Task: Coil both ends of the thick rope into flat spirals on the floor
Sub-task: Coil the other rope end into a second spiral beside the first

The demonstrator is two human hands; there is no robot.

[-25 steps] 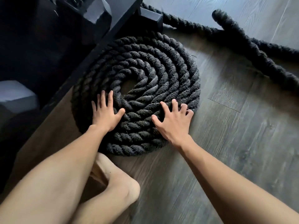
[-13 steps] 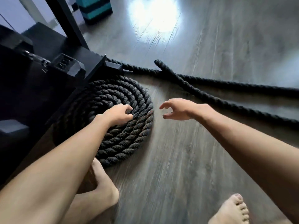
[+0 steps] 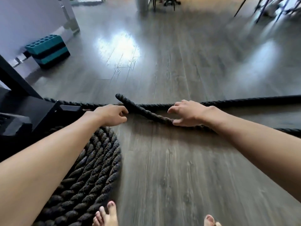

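Left hand [image 3: 112, 115], grip unclear, and open right hand [image 3: 189, 114] flank the loose end [image 3: 143, 111], likely to start its spiral; one coil [image 3: 91, 168] lies finished.

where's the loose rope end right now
Head view, centre: the loose rope end lies on the floor between the left hand and right hand, beyond the coil.

home workout room: grey wood-plank floor [image 3: 179, 160], black equipment frame [image 3: 32, 110], thick rope [image 3: 94, 168], teal foam block [image 3: 48, 49], chair legs [image 3: 169, 2].
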